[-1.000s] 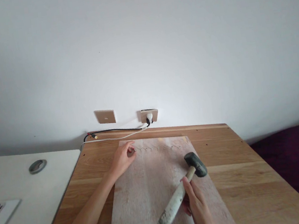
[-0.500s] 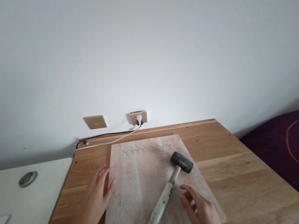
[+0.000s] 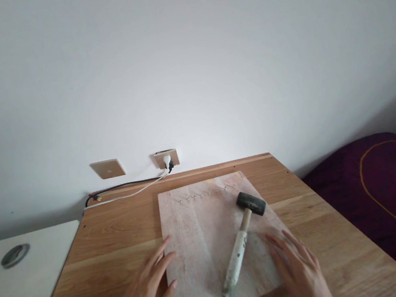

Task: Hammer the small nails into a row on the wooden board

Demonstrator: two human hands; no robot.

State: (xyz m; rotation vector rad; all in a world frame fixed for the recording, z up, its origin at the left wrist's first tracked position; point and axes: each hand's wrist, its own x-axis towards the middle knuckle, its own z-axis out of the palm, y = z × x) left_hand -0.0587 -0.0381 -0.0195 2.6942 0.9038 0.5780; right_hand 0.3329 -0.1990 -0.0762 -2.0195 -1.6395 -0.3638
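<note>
A pale, worn board (image 3: 193, 247) lies flat on the wooden table. My left hand (image 3: 149, 290) is at the board's left edge, fingers spread, with the fingertips over its rim. Along the right edge, my right hand (image 3: 297, 267) rests with its fingers stretched out and apart. Neither hand holds anything. Between them, on the board, lies a mallet (image 3: 239, 246) with a black head and a whitish, worn handle slanting down to the left. A row of several small nails (image 3: 195, 197) runs across the board near its far edge.
The wooden table (image 3: 123, 242) meets a white wall with a socket (image 3: 166, 159) and plugged-in cables (image 3: 130, 193). A white desk (image 3: 51, 257) with a round grommet (image 3: 15, 255) adjoins on the left. Purple fabric (image 3: 338, 178) with a yellow line lies at the right.
The board has turned slightly and shifted right, carrying the mallet with it. My right hand has moved right to the board's edge and opened out. The camera view has shifted too.
</note>
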